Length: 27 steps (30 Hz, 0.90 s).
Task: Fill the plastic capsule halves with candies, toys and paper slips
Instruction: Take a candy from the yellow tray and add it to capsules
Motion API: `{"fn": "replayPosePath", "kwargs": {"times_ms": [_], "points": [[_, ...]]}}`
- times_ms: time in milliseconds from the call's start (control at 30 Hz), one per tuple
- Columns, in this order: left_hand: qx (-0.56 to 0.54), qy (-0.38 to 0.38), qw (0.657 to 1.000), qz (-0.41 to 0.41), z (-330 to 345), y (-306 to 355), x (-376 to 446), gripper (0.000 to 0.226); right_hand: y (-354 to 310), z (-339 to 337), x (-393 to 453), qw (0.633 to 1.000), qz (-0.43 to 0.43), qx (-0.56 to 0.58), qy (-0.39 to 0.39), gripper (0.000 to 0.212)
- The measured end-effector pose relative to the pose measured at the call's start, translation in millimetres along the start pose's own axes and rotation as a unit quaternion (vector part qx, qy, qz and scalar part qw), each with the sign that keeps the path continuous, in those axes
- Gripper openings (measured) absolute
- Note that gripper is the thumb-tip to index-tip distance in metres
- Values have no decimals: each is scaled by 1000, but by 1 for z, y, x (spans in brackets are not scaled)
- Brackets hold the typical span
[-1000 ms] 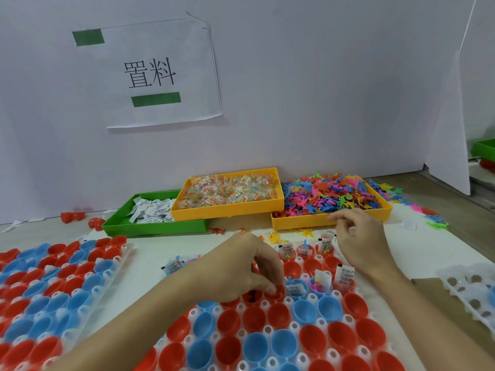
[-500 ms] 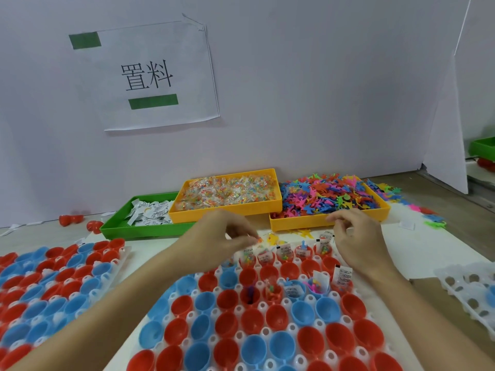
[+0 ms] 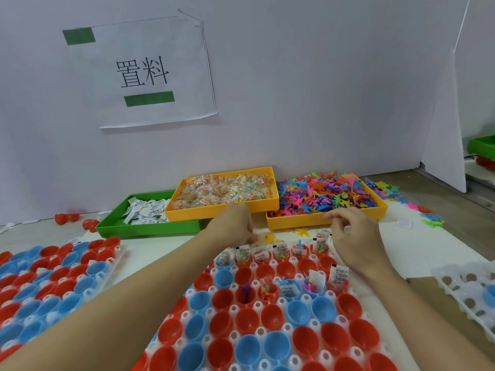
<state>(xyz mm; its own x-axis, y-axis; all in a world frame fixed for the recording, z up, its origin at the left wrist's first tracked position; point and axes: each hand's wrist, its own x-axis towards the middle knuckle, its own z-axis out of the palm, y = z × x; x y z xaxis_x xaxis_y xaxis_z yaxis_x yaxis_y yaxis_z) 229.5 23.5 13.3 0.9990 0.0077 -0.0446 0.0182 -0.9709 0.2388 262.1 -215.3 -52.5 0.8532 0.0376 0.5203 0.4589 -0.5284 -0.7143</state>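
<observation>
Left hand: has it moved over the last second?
Yes. The left hand has gone from the capsule tray's second row away from the person, to the near edge of the candy tray.

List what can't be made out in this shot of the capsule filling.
- Head view: whatever the left hand holds is blurred and hidden by its fingers.
- Head view: the right hand curls its fingers; any contents are hidden.
- Head view: print on the paper slips in the green tray is too small.
- Head view: the near capsule tray is cut off by the bottom edge.
</observation>
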Motion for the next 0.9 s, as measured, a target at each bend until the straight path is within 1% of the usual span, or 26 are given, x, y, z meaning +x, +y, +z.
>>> {"fn": "replayPosePath", "kwargs": {"times_ms": [133,233,300,367,467,533,600,667,800,900], "points": [[-23,-4,1000,1,-4,1,-4,11,0,0,0,1000,1,4,1,25],[-71,35,997,8,-16,3,-10,5,0,0,0,1000,4,5,0,25],[-121,68,990,6,-25,2,-16,10,0,0,0,1000,4,4,0,25],[-174,90,981,5,-31,0,-26,12,1,0,0,1000,4,6,1,25],[-220,144,965,14,-37,-4,-42,12,1,0,0,1000,6,9,-2,25],[-298,163,940,24,-37,-6,-54,20,0,0,0,1000,6,9,-3,25],[-374,143,915,39,-36,-6,-67,25,0,0,0,1000,6,9,-4,25],[-400,110,908,60,-34,-6,-80,23,-1,0,-1,1000,5,10,-3,25],[-389,56,916,82,-35,-6,-99,17,-1,0,-1,1000,6,4,-2,24],[-364,25,928,80,-35,-7,-107,15,-1,0,0,1000,3,3,-2,24]]}}
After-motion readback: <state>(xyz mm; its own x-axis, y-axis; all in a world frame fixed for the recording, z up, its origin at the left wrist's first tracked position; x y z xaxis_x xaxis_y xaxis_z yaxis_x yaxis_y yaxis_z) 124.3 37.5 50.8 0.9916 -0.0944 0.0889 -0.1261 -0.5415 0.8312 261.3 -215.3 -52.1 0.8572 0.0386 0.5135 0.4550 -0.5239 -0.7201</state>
